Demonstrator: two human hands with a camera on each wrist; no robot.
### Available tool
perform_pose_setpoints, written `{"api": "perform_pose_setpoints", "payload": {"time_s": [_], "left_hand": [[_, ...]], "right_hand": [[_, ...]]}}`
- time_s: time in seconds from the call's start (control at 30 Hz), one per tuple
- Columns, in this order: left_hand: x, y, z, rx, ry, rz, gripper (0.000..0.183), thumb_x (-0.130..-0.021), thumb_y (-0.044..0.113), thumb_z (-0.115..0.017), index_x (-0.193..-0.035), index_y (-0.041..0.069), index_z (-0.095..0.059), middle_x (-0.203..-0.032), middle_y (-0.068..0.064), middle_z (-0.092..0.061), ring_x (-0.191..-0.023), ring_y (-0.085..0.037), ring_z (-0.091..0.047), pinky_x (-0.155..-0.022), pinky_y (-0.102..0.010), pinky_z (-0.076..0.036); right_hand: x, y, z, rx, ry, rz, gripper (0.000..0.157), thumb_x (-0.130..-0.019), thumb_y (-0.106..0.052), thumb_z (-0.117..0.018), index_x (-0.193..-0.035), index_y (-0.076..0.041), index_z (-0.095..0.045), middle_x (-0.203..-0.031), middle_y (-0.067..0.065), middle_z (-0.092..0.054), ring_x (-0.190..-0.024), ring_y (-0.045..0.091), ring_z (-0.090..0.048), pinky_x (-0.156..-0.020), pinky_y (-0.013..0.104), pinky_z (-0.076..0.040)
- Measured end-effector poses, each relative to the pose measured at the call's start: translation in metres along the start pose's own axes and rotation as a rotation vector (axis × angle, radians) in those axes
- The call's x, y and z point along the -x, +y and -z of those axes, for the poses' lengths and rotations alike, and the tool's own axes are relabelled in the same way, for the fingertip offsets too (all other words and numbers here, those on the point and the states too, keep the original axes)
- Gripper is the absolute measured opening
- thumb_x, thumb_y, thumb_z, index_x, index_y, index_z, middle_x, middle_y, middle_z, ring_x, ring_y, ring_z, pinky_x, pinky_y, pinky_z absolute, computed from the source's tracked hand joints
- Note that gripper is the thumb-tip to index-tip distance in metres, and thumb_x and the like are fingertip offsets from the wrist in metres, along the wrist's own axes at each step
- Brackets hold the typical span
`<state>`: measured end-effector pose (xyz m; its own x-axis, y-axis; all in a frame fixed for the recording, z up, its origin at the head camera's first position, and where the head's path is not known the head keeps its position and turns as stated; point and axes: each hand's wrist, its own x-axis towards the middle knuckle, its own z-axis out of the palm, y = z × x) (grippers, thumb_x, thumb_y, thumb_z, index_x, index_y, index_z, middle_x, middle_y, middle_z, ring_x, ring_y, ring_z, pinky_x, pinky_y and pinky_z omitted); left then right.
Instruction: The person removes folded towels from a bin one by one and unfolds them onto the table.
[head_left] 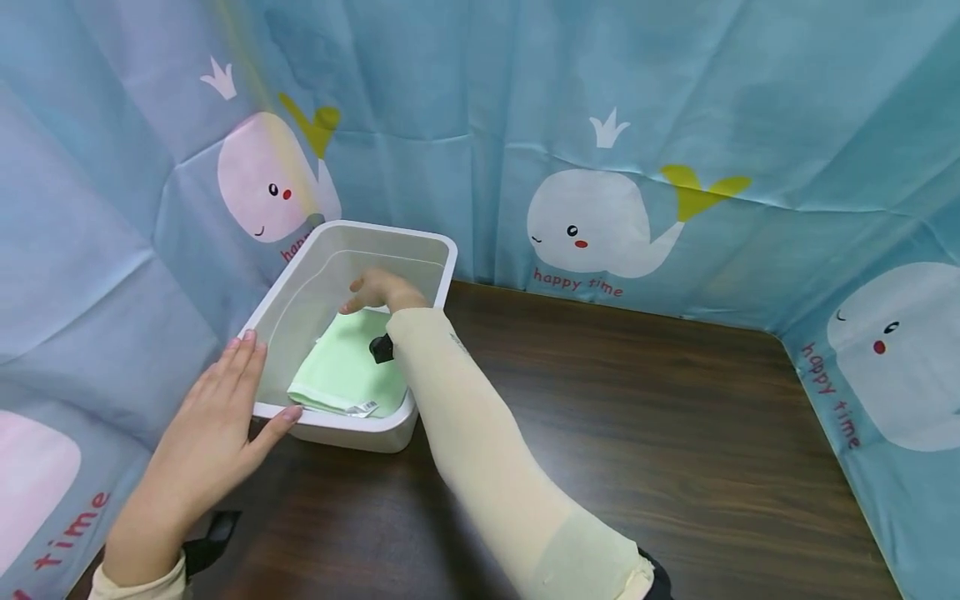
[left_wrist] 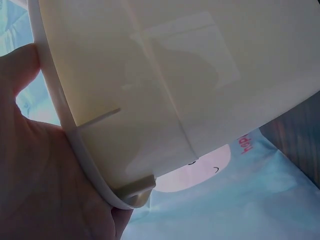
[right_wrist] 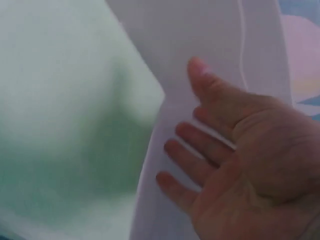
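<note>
Fingers (right_wrist: 187,159) of the right hand (head_left: 386,290) are parted, loosely bent and holding nothing — they are inside the white bin (head_left: 345,435), near the far edge of a folded green cloth (head_left: 341,358). The left hand (head_left: 213,429) rests straight fingers on the bin's left rim, its thumb on the near rim. The bin stands toward the worktop's (head_left: 637,417) far left corner — beside a whale-printed curtain (head_left: 420,100).

Blue cloth (head_left: 480,75) printed with whales (head_left: 607,217) borders a brown tabletop (head_left: 637,417), the cut-off pink shape (head_left: 33,479) perhaps another whale
</note>
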<state>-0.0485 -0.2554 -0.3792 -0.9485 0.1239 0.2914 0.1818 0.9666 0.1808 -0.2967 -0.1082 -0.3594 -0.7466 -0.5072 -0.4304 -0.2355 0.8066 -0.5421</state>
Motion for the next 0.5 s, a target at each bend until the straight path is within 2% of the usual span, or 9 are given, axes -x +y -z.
{"api": "perform_pose_setpoints", "payload": {"time_s": [0.2, 0.37, 0.5], "left_hand": [[0.0007, 0.0016, 0.001, -0.009, -0.021, 0.015, 0.089, -0.089, 0.053, -0.054, -0.152, 0.005, -0.011, -0.161, -0.013, -0.008, -0.15, -0.028, -0.004, -0.121, -0.028, 0.013], [0.0003, 0.0027, 0.0006, -0.015, -0.032, 0.026, 0.09, -0.089, 0.053, -0.053, -0.152, 0.005, -0.009, -0.161, -0.013, -0.006, -0.15, -0.028, -0.001, -0.12, -0.027, 0.016], [0.0005, 0.0043, 0.0002, -0.015, -0.033, 0.026, 0.09, -0.089, 0.053, -0.054, -0.152, 0.005, -0.009, -0.161, -0.013, -0.007, -0.15, -0.028, -0.002, -0.121, -0.028, 0.015]], "right_hand": [[-0.0007, 0.0036, 0.004, 0.134, -0.097, -0.064, 0.064, -0.084, -0.052, -0.063, -0.141, -0.03, -0.044, -0.147, -0.015, -0.042, -0.135, 0.006, -0.041, -0.111, 0.026, -0.036], [-0.0002, 0.0033, 0.0038, 0.176, -0.11, -0.121, 0.06, -0.082, -0.056, -0.063, -0.134, -0.028, -0.051, -0.139, -0.014, -0.048, -0.126, 0.005, -0.046, -0.107, 0.026, -0.039], [0.0026, 0.002, 0.004, 0.228, -0.144, -0.185, 0.059, -0.081, -0.06, -0.061, -0.131, -0.03, -0.052, -0.138, -0.015, -0.047, -0.125, 0.005, -0.046, -0.106, 0.025, -0.04]]}}
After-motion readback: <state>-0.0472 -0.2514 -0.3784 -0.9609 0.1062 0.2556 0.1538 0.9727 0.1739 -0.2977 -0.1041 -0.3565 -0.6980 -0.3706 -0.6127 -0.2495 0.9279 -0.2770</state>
